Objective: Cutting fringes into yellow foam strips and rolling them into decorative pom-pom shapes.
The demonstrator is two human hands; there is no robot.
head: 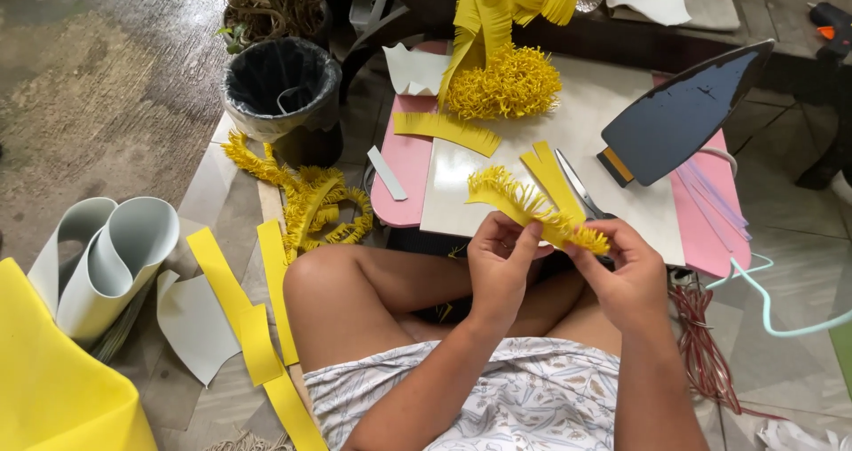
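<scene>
While both hands meet at frame centre, the following is observed.
Left hand [499,257]: fingers pinched on the fringed yellow strip [524,204]; fingertips partly hidden behind it.
Right hand [626,269]: fingers closed on the strip's curled end, which is largely covered.
Strip location: held above the lap, in front of the white board [497,162].
Scissors [581,189]: handles hidden by the strip and right hand.
Iron [679,114]: upper right, soleplate shown; body concealed.
Glue gun [830,18]: cut off at the upper right edge.
Black bin [282,83]: contents indistinct.

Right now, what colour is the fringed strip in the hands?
Yellow; the fringed strip shows best in the head view, held by both hands.
</scene>
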